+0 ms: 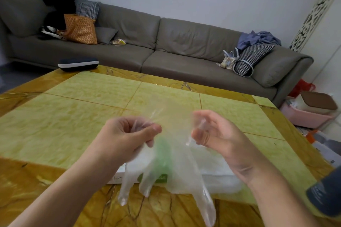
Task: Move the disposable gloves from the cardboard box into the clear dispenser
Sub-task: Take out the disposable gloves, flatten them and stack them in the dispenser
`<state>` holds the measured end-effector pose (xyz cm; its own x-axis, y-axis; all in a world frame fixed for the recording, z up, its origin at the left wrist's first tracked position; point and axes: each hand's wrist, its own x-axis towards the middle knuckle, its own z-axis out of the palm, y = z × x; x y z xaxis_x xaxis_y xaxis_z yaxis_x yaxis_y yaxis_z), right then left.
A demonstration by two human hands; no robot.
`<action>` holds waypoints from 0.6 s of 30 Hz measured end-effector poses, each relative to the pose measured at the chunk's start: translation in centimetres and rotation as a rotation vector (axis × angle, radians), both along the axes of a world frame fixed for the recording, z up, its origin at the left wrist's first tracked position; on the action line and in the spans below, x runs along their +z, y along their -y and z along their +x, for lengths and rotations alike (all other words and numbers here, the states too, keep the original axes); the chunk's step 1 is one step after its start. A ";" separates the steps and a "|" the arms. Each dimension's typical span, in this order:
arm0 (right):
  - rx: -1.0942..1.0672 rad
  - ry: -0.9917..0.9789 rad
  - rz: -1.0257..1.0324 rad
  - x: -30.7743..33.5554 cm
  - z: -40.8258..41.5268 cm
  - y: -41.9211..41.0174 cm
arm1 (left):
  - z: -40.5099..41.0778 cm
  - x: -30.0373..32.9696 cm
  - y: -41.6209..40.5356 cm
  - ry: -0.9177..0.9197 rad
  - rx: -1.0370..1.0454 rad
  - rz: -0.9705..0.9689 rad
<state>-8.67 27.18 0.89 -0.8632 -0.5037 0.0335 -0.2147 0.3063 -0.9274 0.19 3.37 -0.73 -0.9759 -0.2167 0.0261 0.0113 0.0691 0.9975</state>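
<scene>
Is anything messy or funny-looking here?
Nothing looks broken or spilled. Both hands, left hand and right hand, hold a clear glove up over the table, its fingers dangling down. The sofa behind is cluttered with bags, cushions and clothes.

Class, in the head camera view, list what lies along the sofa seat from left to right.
Orange patterned bag → grey cushion → small yellow packet → pale handbag → houndstooth cushion, all on the sofa.
</scene>
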 end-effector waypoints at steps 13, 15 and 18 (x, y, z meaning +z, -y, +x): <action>-0.157 0.197 -0.276 -0.2 -0.1 0.2 | -0.4 -0.1 1.8 0.018 0.062 0.196; -0.166 0.229 -0.278 -0.4 -0.1 0.4 | -0.6 -0.4 1.4 0.020 0.067 0.194; -0.166 0.263 -0.296 -0.7 0.1 0.8 | -0.5 -0.6 0.8 0.018 -0.020 0.095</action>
